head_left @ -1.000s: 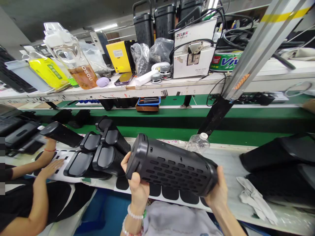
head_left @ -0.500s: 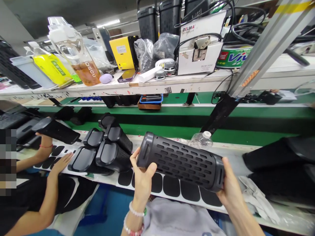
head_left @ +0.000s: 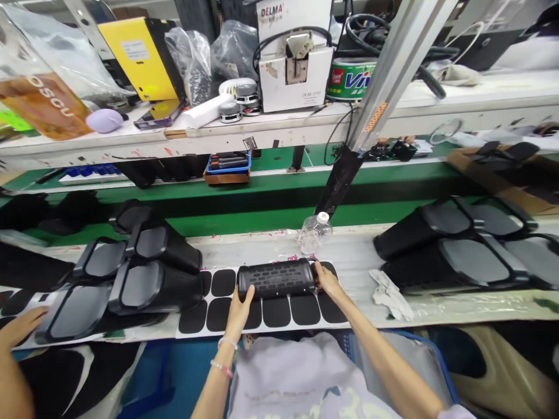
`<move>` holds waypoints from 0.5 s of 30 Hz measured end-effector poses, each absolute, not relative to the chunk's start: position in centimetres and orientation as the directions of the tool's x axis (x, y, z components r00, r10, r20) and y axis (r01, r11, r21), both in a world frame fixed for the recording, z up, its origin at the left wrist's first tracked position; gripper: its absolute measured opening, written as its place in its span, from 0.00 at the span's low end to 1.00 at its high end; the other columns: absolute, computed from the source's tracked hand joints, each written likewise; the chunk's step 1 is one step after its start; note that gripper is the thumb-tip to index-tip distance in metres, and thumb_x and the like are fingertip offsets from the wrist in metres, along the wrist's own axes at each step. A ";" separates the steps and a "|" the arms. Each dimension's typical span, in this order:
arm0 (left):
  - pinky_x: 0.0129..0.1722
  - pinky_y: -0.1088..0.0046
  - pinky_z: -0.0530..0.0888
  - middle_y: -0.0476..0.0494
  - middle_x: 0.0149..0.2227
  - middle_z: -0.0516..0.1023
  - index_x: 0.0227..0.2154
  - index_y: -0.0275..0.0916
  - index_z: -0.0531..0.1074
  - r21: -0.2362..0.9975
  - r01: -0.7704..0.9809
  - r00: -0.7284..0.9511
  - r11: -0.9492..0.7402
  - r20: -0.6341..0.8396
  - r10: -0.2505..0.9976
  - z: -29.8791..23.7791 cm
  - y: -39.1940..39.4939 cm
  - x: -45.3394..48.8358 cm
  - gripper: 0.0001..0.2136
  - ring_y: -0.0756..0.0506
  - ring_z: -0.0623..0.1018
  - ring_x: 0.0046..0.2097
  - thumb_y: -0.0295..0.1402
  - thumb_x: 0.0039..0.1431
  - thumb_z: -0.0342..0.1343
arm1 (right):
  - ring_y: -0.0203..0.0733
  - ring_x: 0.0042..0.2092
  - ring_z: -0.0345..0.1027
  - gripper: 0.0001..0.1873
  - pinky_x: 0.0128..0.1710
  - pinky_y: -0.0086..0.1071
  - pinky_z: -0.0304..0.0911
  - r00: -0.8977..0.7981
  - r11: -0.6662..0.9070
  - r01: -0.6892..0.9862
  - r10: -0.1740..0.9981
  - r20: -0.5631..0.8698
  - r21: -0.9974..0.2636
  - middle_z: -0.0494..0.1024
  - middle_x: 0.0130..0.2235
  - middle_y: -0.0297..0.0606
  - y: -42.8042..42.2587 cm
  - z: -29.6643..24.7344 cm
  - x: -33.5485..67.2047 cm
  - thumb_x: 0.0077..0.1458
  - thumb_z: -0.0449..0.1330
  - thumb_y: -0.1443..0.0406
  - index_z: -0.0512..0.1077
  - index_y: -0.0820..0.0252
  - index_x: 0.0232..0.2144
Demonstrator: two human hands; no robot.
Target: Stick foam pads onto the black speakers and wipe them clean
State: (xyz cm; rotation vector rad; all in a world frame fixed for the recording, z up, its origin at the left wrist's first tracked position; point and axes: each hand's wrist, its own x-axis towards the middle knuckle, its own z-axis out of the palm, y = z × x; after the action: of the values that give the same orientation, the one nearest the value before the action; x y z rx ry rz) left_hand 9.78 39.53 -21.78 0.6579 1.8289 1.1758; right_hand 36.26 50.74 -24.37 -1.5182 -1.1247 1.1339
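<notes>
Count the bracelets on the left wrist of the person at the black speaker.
2: a white beaded bracelet nearest the left hand, and a pink one further up the arm.

Gap between left speaker housings (head_left: 152,279) and right speaker housings (head_left: 441,256), plastic bottle (head_left: 315,234) behind the pad sheet (head_left: 205,317), aluminium upright (head_left: 393,75) slanting overhead

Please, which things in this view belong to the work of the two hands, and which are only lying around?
Belonging to the work:
left hand; right hand; black perforated plastic cylinder; white sheet of black rounded-square pads; black tapered housings with grey faces

Lying around:
clear plastic water bottle; crumpled white cloth; yellow box; white DELMA machine
</notes>
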 end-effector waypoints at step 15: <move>0.67 0.56 0.46 0.37 0.63 0.60 0.52 0.42 0.65 0.936 0.256 -0.663 0.243 -0.013 0.749 -17.1 40.0 13.4 0.23 0.38 0.55 0.67 0.48 0.56 0.55 | 0.53 0.38 0.63 0.18 0.36 0.44 0.55 0.602 -0.256 0.129 0.788 -0.130 -0.958 0.68 0.27 0.38 46.7 -23.7 49.1 0.35 0.67 0.50 0.68 0.54 0.23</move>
State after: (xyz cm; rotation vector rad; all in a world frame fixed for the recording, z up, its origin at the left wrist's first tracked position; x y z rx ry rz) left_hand 13.40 39.95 -17.14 0.9157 2.0584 1.4147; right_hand 49.14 46.70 -23.75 -1.7412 -0.7547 0.7559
